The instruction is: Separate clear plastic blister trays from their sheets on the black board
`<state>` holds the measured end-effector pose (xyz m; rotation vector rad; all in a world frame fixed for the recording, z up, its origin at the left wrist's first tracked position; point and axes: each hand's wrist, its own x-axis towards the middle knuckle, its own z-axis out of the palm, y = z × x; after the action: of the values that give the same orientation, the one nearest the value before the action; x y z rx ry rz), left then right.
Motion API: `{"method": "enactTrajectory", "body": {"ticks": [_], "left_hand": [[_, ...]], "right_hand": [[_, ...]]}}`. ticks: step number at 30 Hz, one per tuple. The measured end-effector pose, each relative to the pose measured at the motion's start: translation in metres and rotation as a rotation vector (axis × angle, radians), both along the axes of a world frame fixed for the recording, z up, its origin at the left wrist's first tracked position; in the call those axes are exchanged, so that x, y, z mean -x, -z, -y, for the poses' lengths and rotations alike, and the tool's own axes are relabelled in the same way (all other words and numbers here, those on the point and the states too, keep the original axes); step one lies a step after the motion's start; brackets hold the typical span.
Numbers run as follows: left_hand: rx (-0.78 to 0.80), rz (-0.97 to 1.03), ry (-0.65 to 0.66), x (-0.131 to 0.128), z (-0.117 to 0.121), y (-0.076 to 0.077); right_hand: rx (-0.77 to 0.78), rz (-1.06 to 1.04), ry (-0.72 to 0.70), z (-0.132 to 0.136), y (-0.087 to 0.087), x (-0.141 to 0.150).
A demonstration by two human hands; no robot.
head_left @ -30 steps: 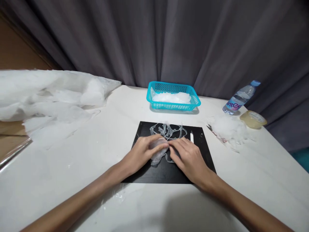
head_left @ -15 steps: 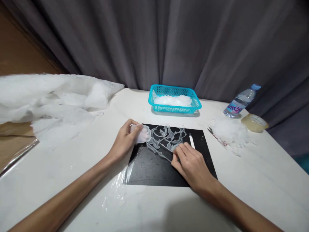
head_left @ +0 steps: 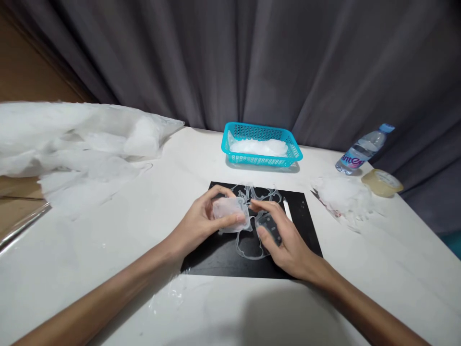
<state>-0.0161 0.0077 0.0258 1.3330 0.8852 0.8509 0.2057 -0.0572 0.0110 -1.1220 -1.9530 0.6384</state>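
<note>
My left hand point(head_left: 205, 222) is closed round a small stack of clear plastic pieces point(head_left: 228, 209), held just above a black mat point(head_left: 216, 254). My right hand point(head_left: 280, 238) pinches the clear plastic frame sheet point(head_left: 252, 229) with cut-out holes, thumb and fingers gripping its near part. The sheet stretches from my hands back over the mat's far half. A thin white stick point(head_left: 286, 208) lies on the mat just right of my right hand.
A turquoise basket point(head_left: 262, 146) with white plastic pieces stands behind the mat. A heap of white plastic point(head_left: 342, 196), a water bottle point(head_left: 361, 150) and a tape roll point(head_left: 382, 182) sit at the right. Large crumpled plastic sheeting point(head_left: 72, 142) covers the table's left.
My left hand came back from the mat's left corner to the middle with the plastic pieces. My right hand shifted its grip on the frame sheet, which now lies nearer me.
</note>
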Motion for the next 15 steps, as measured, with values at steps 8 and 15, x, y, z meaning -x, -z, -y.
{"method": "enactTrajectory", "body": {"ticks": [8, 15], "left_hand": [[-0.154, -0.302, 0.154, 0.001, 0.003, -0.003], [-0.320, -0.451, 0.217, 0.002, 0.010, -0.001]], "right_hand": [[-0.081, 0.086, -0.096, -0.004, 0.002, -0.001], [-0.124, 0.191, -0.141, -0.003, 0.010, -0.002]]}}
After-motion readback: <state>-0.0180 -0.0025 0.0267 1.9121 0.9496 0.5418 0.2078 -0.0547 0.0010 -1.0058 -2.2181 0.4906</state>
